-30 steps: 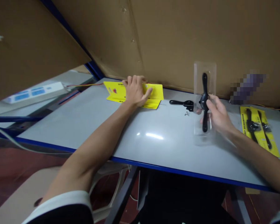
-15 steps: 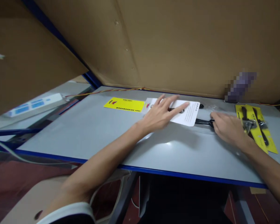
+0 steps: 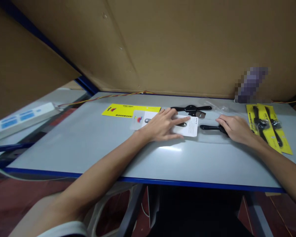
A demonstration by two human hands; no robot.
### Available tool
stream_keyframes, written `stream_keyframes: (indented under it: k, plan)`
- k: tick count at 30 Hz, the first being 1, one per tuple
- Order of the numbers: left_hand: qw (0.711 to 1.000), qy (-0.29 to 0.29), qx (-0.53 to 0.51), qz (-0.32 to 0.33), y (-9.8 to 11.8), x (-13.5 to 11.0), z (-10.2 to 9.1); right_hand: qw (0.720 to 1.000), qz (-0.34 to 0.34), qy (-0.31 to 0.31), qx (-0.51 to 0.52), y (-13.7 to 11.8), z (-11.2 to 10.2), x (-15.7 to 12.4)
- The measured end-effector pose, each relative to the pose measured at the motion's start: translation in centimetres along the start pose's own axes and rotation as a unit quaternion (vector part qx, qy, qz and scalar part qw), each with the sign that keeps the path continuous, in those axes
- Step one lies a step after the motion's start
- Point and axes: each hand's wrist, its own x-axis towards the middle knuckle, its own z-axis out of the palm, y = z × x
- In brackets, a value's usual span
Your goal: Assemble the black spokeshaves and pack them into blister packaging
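My left hand (image 3: 162,125) lies with fingers spread over a white printed card (image 3: 192,126) in a clear sleeve, pressing it to the table. Just behind the card rests a loose black spokeshave (image 3: 191,108) with a metal blade. Curled round the middle of a second black spokeshave (image 3: 209,127) is my right hand (image 3: 234,128); one handle sticks out toward the card, the rest is hidden under the fingers. Clear plastic film (image 3: 212,140) lies around and below this tool. A yellow card (image 3: 130,111) is left of the white one.
At the right lie two yellow cards with packed black spokeshaves (image 3: 260,123). Against the cardboard wall (image 3: 187,49) stands a pixelated purple object (image 3: 252,85). A power strip (image 3: 24,117) is at the left, and a red-yellow wire (image 3: 113,95) runs along the back edge.
My left hand and the white card have shifted toward me, uncovering the spokeshave behind them. My right hand still grips its spokeshave. The camera view has turned slightly.
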Motion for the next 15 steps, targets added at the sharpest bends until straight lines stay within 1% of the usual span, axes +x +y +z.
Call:
stream_keyframes:
  k: [4,7,10,15]
  plan:
    - [1.000,-0.009,-0.026,0.003,-0.4,-0.2,0.0,1.000,0.018,0.003,-0.013,0.0,0.1,0.2]
    - [1.000,-0.003,-0.022,-0.001,-0.4,-0.2,0.0,1.000,0.018,-0.002,-0.017,-0.2,0.0,0.1]
    - [0.999,-0.009,-0.034,-0.007,-0.3,-0.1,0.1,0.999,0.026,-0.003,-0.020,-0.5,0.0,0.0]
    - [0.995,-0.048,-0.079,-0.043,-0.2,-0.1,-0.5,0.999,0.027,0.033,-0.016,-1.0,0.3,-0.2]
